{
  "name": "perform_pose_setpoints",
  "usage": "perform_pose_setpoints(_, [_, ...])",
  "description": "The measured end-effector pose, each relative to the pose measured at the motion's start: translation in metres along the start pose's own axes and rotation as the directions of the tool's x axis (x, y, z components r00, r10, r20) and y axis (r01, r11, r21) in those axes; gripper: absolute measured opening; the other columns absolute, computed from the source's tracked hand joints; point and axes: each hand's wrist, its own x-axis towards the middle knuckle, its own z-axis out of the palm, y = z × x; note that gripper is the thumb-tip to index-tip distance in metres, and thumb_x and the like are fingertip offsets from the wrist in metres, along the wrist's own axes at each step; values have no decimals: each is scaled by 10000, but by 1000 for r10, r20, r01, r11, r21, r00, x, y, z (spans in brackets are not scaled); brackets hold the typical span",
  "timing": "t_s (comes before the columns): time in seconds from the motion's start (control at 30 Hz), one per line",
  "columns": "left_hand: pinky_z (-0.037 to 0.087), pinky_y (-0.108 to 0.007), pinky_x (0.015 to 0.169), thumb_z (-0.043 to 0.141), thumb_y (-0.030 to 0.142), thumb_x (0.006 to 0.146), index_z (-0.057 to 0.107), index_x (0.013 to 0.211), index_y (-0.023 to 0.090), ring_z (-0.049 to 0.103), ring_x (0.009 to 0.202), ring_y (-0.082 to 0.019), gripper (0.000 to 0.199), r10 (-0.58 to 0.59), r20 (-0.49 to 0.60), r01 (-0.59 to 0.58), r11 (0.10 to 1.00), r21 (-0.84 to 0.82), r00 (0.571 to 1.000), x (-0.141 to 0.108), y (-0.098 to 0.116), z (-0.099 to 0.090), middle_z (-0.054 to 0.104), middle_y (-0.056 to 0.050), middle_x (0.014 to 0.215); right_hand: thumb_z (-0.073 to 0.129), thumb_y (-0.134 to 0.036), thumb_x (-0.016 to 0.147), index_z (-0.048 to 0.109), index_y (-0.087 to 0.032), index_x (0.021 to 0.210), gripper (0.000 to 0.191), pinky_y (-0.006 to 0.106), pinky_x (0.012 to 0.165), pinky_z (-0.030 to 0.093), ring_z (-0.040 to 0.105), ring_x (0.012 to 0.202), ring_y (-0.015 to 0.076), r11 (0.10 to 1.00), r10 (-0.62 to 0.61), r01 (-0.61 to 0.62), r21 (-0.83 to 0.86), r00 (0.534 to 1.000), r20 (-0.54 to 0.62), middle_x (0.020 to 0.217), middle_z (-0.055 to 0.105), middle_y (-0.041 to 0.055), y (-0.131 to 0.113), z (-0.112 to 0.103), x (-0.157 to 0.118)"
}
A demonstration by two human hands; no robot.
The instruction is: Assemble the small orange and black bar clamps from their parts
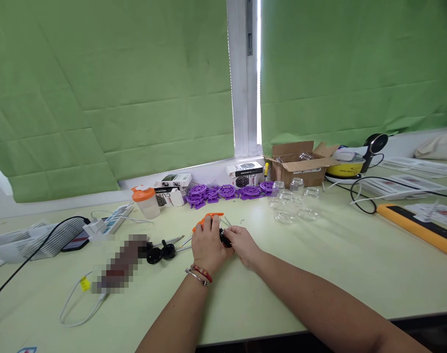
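My left hand (210, 243) is closed over an orange plastic part (199, 225), whose edges show beyond the fingers on the table. Between the two hands is a small black piece (225, 238); my right hand (244, 245) pinches it with thumb and fingers. The palms hide most of both pieces, so how they fit together cannot be made out. Just past the hands lie thin metal rods (227, 221) and several tiny screws (241, 221). Left of my left hand are black knob-like parts (167, 250) and long metal shafts (178, 239).
Purple plastic frames (227, 191) line the back, beside small printed boxes (171, 197) and an orange-lidded cup (146, 201). Glass jars (285, 203) stand before an open cardboard box (300, 169). Cables and a power strip (118, 215) lie left; an orange-black bar (418, 228) lies right.
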Motion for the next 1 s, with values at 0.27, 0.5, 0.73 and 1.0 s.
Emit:
perform_pose_setpoints(0.27, [379, -375, 799, 628, 363, 570, 394, 1264, 208, 467, 965, -277, 749, 4, 1, -4, 1000, 14, 1000, 0, -1, 2, 454, -87, 1279, 612, -381, 643, 536, -156, 654, 238, 258, 550, 359, 463, 530, 108, 1000, 18, -18, 9, 1000, 21, 537, 524, -29, 3, -3, 3])
perform_pose_setpoints(0.5, [382, -376, 778, 624, 404, 572, 391, 1260, 191, 479, 949, -279, 756, -13, -3, 13, 1000, 10, 1000, 1, -1, -1, 470, -97, 1259, 667, -373, 613, 545, -144, 617, 259, 248, 505, 327, 449, 493, 97, 999, 37, -37, -13, 999, 17, 532, 559, -11, -1, -6, 5])
perform_pose_setpoints(0.73, [395, -367, 811, 640, 455, 558, 381, 1243, 202, 496, 981, -276, 775, -36, -15, 34, 995, -92, 999, 1, -1, -4, 497, -85, 1234, 677, -359, 622, 543, -145, 634, 252, 256, 516, 376, 497, 498, 109, 996, 65, -71, 53, 992, 109, 541, 576, -4, -3, -11, 8])
perform_pose_setpoints(1.0, [434, -350, 730, 662, 570, 501, 353, 1245, 231, 529, 962, -261, 874, -100, 3, 99, 976, -192, 995, 3, -4, -14, 551, -57, 1134, 659, -379, 650, 563, -141, 672, 258, 238, 544, 381, 479, 523, 81, 998, -63, 59, 28, 979, 193, 612, 584, -12, -21, -21, 9])
